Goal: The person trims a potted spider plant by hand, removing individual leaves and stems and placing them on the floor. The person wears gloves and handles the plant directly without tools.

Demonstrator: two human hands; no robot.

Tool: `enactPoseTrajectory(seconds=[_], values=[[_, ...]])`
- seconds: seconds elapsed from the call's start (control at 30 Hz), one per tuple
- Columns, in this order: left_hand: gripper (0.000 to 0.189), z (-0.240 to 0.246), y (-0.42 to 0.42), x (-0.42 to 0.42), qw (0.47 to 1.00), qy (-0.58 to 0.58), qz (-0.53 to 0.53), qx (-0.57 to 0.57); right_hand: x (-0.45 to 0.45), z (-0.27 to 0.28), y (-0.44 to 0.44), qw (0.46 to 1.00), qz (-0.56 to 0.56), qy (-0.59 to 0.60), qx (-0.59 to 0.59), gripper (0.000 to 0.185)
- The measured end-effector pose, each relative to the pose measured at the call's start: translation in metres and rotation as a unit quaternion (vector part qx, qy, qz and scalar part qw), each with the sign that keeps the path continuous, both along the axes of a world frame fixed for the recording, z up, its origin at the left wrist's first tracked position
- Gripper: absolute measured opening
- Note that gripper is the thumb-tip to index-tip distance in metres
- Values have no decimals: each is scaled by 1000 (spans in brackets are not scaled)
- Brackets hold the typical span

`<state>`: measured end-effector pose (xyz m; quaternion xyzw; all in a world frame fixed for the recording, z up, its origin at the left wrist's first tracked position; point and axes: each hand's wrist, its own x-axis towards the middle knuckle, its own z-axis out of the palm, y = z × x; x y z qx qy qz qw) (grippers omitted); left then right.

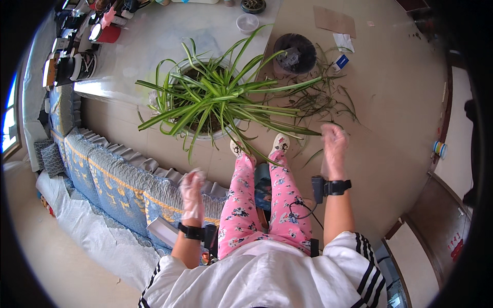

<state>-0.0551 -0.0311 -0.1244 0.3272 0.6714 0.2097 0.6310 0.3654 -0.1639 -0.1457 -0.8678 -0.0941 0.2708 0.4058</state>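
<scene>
A spider plant (221,90) with long green and pale-striped leaves grows in a round white pot (235,129) of dark soil, in front of my feet. My left hand (192,188), in a clear plastic glove, hovers left of my knees beside the sofa. It is blurred, and its fingers look curled. My right hand (334,148), gloved the same way, is raised to the right of my shoes with its fingers bent inward. The tip of a long leaf reaches the side of this hand; whether the fingers grip it cannot be made out.
Right of the pot, loose leaf trimmings (314,98) lie on the tiled floor around a dark-lined bucket (295,54). A small blue-and-white box (340,62), white paper (343,41) and flat cardboard (334,22) lie beyond. A sofa (111,169) with a blue cover runs along the left.
</scene>
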Motion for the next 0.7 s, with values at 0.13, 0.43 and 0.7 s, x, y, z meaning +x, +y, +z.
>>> enactPoseTrajectory(seconds=[0.13,0.43,0.7], values=[[47,28,-18,79,995,-30,-96,-14,20,36,20,997,29,66,42,25],[48,33,-16,127,994,-10,-88,66,-2,130,127,928,318,-83,177,16],[49,28,-31,111,997,-32,-66,35,-19,98,202,874,466,-84,113,14]])
